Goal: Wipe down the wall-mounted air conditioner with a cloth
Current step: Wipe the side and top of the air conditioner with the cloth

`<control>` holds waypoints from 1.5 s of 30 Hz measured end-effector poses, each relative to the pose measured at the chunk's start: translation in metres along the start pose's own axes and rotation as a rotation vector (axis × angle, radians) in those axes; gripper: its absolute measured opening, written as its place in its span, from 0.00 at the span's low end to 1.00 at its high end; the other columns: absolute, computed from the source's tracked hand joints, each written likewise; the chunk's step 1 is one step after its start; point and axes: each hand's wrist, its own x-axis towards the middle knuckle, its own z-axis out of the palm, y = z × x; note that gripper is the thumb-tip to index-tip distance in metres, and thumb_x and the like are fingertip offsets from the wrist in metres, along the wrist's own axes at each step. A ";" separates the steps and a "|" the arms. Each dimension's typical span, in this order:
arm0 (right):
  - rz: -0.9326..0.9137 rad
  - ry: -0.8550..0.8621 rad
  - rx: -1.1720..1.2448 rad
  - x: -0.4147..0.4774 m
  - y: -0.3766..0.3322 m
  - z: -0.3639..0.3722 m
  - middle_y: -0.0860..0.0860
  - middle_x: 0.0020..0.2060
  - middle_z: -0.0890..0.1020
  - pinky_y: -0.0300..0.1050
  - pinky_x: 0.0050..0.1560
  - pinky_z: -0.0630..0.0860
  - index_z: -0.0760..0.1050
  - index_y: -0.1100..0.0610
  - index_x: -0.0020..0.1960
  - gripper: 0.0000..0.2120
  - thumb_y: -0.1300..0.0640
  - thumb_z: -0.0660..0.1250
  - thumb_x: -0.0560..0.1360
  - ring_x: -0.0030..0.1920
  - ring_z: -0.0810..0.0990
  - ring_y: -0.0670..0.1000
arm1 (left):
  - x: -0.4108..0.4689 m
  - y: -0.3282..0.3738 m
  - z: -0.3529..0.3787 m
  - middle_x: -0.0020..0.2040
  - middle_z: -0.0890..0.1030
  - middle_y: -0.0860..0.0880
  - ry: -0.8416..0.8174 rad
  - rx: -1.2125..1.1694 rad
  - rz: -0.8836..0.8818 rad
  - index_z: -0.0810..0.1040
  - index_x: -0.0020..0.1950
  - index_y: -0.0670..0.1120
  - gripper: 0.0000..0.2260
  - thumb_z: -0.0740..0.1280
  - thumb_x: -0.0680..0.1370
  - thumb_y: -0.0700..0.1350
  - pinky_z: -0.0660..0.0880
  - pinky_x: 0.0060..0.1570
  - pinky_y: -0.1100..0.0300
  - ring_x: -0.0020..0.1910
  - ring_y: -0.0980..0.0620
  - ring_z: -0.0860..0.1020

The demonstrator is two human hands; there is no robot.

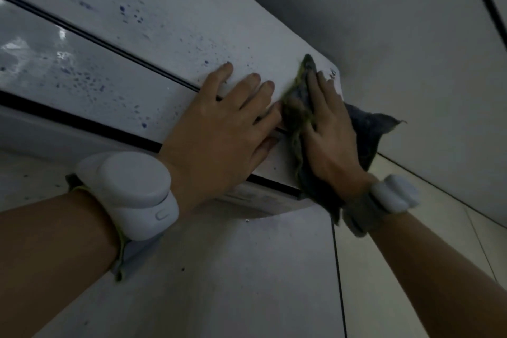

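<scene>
Hands flat, left hand (225, 121) spread on speckled glossy air conditioner (153, 35), right hand (329, 129) pressing frayed dark cloth (367, 129)

This is an indoor room, perhaps in a home or small office, as a white air conditioner (164, 22) speckled with blue spots hangs high on a pale wall (247, 282) of large tiles.

Two hands (219, 129) (329, 134), one cloth (369, 129), one air conditioner (164, 22).

No legible text; small dark mark (332, 73) on air conditioner (170, 16) unreadable.
</scene>
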 end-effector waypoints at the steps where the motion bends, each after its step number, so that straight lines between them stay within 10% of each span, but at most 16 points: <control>1: -0.022 0.011 -0.030 -0.017 0.003 0.001 0.50 0.79 0.53 0.50 0.78 0.49 0.51 0.50 0.79 0.36 0.32 0.44 0.77 0.79 0.50 0.50 | 0.000 -0.002 0.000 0.69 0.75 0.39 -0.005 0.008 0.009 0.73 0.69 0.42 0.21 0.54 0.84 0.54 0.66 0.69 0.38 0.69 0.39 0.72; 10: 0.214 0.335 0.231 -0.058 0.031 0.025 0.50 0.77 0.61 0.40 0.76 0.53 0.60 0.52 0.77 0.25 0.46 0.48 0.82 0.77 0.57 0.48 | -0.002 0.006 0.002 0.70 0.74 0.40 -0.002 0.017 -0.041 0.72 0.71 0.43 0.21 0.52 0.84 0.53 0.64 0.70 0.38 0.70 0.39 0.71; 14: 0.417 0.429 0.146 -0.048 0.000 0.048 0.60 0.76 0.62 0.56 0.77 0.52 0.61 0.61 0.76 0.33 0.43 0.42 0.79 0.76 0.58 0.60 | -0.003 0.002 0.003 0.70 0.74 0.39 -0.005 0.046 -0.027 0.72 0.70 0.43 0.21 0.53 0.84 0.54 0.65 0.70 0.38 0.69 0.39 0.72; 24: -0.219 0.194 -0.079 -0.078 0.030 0.022 0.60 0.77 0.58 0.60 0.77 0.52 0.57 0.65 0.76 0.27 0.51 0.51 0.82 0.78 0.54 0.59 | -0.002 -0.006 0.002 0.69 0.75 0.40 0.032 0.085 0.041 0.72 0.71 0.44 0.22 0.56 0.83 0.56 0.69 0.68 0.41 0.68 0.40 0.73; 32: 0.249 0.401 0.507 -0.084 0.019 0.050 0.45 0.76 0.61 0.42 0.76 0.57 0.50 0.57 0.77 0.33 0.43 0.56 0.78 0.76 0.57 0.42 | -0.001 0.001 0.004 0.69 0.76 0.39 0.036 0.062 0.010 0.73 0.69 0.42 0.20 0.56 0.83 0.53 0.68 0.68 0.39 0.68 0.39 0.73; 35: 0.288 0.377 0.096 -0.084 0.007 0.047 0.56 0.79 0.52 0.52 0.78 0.48 0.49 0.62 0.79 0.32 0.44 0.47 0.81 0.79 0.47 0.53 | -0.001 0.002 0.003 0.69 0.75 0.39 0.020 0.054 0.000 0.72 0.70 0.42 0.21 0.54 0.83 0.53 0.67 0.69 0.39 0.69 0.38 0.72; 45: -0.093 0.205 -0.122 -0.067 -0.014 0.030 0.58 0.78 0.55 0.59 0.76 0.52 0.52 0.63 0.78 0.31 0.45 0.48 0.82 0.79 0.51 0.56 | -0.001 0.000 -0.002 0.71 0.73 0.38 -0.026 0.041 0.014 0.69 0.72 0.42 0.21 0.53 0.84 0.52 0.65 0.70 0.38 0.70 0.38 0.70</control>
